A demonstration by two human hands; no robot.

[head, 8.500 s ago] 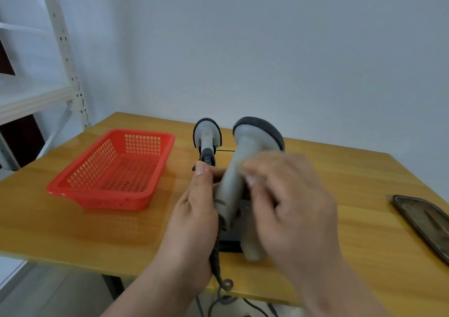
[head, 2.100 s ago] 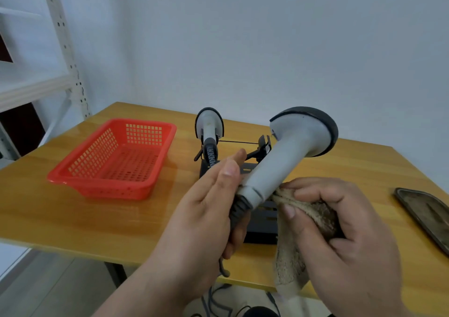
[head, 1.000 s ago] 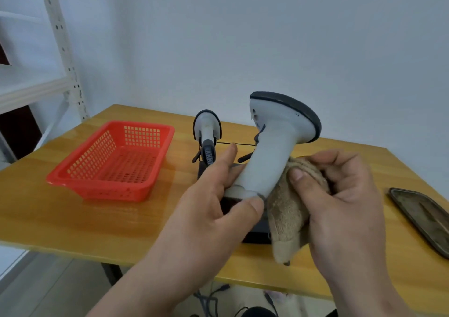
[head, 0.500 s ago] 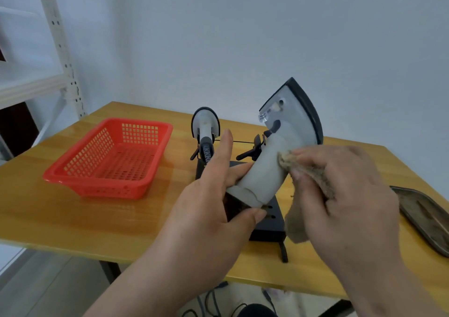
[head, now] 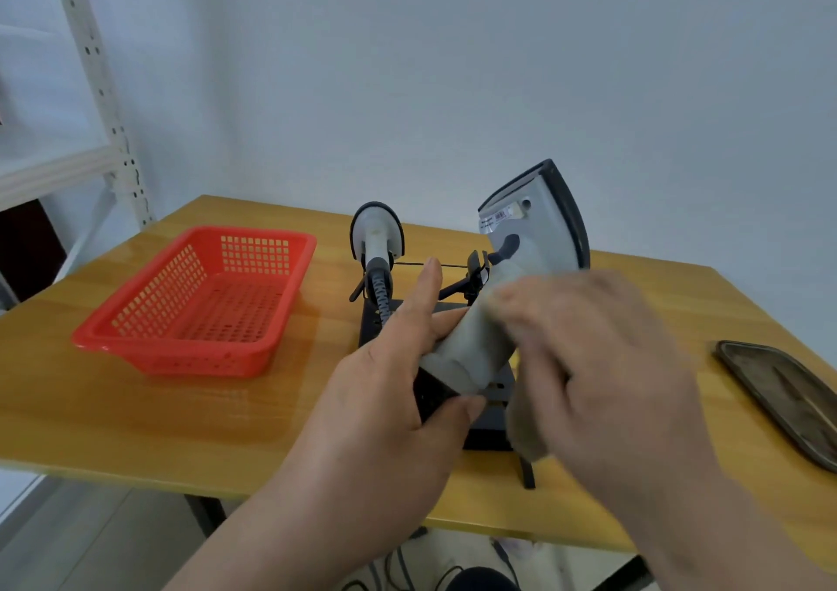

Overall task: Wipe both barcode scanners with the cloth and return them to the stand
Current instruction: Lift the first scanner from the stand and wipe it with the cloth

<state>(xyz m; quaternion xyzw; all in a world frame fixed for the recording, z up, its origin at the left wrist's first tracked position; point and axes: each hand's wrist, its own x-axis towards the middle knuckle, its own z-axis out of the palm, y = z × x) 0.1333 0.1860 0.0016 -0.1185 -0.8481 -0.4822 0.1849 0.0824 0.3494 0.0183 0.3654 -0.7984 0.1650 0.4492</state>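
Mid-wipe on the first of two scanners, by the look of it. Pale grey pistol-shaped barcode scanner with a dark rim point(head: 532, 246) held above the near middle of the yellow wooden table point(head: 136, 418), base of its handle clamped in the left hand point(head: 385, 391): thumb beneath, fingers curled round the far side, index finger stretched up toward 12 o'clock. Long axis tilted, running from the grip up toward 1 o'clock, head uppermost.

Right hand point(head: 602, 355) blurred with motion, lying against the handle at about 3 o'clock from the left grip, closed on a beige terry cloth point(head: 525, 423) whose loose end hangs down toward 6 o'clock. Exact finger closure hard to read through the blur, but cloth clearly bunched inside.

Black metal stand point(head: 493, 414) directly beneath and behind the held scanner; its empty cradle clip at about 12 o'clock from the left grip, close by. Second grey scanner with dark rim point(head: 377, 239) seated upright in the left cradle, at roughly 11 o'clock from the left hand, apart from it.

Judged next: return of the held scanner down and away into the right cradle, left hand the nearer and already gripping the handle end needed for seating.

Count: two scanners, one cloth, one stand, one red perforated plastic basket point(head: 204, 300) at 9 o'clock, one dark flat tray point(head: 779, 391) at 3 o'clock.
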